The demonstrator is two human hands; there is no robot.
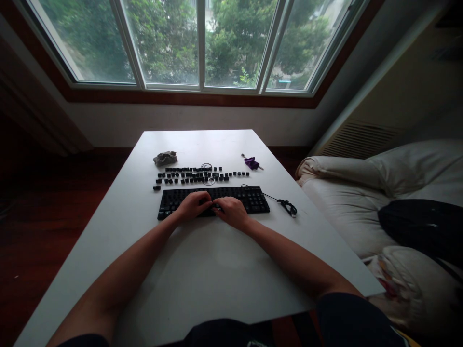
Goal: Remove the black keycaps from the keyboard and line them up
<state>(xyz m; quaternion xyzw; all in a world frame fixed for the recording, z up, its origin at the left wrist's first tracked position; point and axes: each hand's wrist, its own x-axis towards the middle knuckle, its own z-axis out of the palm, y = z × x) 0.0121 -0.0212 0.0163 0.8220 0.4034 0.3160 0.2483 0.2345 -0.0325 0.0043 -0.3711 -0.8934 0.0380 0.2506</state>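
Observation:
A black keyboard lies on the white table in front of me. Over its middle, near the front edge, my left hand and my right hand come together with curled fingers. Their fingertips almost meet at the keys, and whatever they pinch is too small and hidden to make out. Just behind the keyboard, several loose black keycaps sit in uneven rows. A thin wire loop rests among them. Part of the keyboard's middle is covered by my hands.
On the white table are a crumpled grey cloth at the back left and a purple cloth around a thin stick at the back right. A coiled black cable lies right of the keyboard. A pale sofa stands alongside.

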